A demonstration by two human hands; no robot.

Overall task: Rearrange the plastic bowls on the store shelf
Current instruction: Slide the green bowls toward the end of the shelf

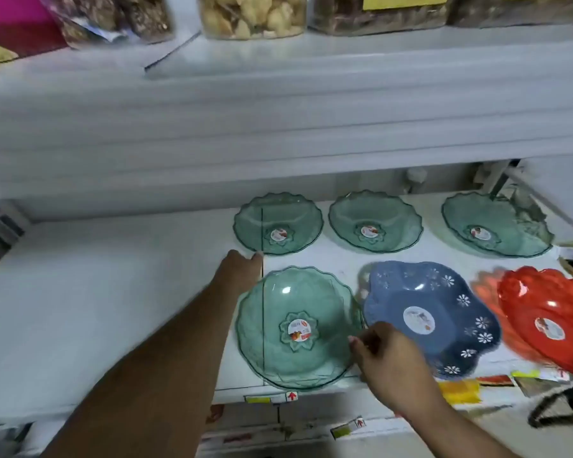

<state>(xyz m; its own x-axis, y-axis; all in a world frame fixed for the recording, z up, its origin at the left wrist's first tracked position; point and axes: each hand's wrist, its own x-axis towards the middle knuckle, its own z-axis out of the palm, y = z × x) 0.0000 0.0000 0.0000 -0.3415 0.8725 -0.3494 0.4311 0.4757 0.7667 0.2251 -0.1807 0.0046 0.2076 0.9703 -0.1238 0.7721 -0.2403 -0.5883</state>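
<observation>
Three clear green scalloped bowls stand in the back row of the white shelf point(113, 292): left bowl point(278, 223), middle bowl point(375, 219), right bowl point(495, 223). In the front row sit a larger green bowl point(295, 328), a blue bowl with flower cut-outs point(427, 319) and a red bowl point(549, 319). My left hand point(242, 266) reaches between the front green bowl and the back left bowl, fingertips at the back bowl's near rim. My right hand point(381, 355) pinches the right rim of the front green bowl.
An upper shelf point(311, 104) overhangs the bowls and carries clear jars of snacks point(252, 14). Price labels point(272, 398) line the front edge. The shelf's left half is bare white surface. A dark object point(559, 411) sits at the lower right.
</observation>
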